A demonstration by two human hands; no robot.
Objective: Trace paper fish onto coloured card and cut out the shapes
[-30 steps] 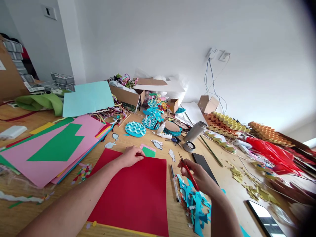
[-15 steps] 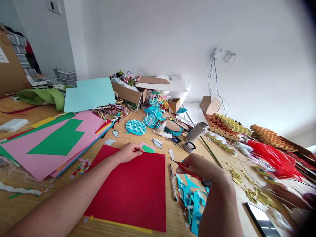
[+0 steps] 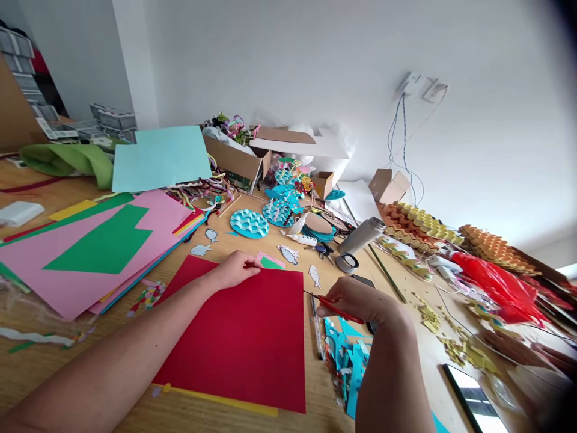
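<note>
A red sheet of paper lies in front of me. My left hand is at its far edge, thumb and fingertips closed on the paper. Just right of the sheet, my right hand grips red-handled scissors. Their thin dark tips point left and reach close to the sheet's right edge; whether they touch it I cannot tell. Under the scissors lies a pen, with blue paper scraps beside it. Beyond the sheet are small fish cutouts and a pink-and-green piece of paper.
Coloured paper is stacked at left. Further back are blue wavy discs, glue bottles and a steel flask. Egg cartons, a red plastic bag, a phone and another person's hands are at right.
The scissors have come closer to the red sheet's right edge. My left hand stays at the far edge. At right, the other person's hands show more. The view has shifted slightly.
</note>
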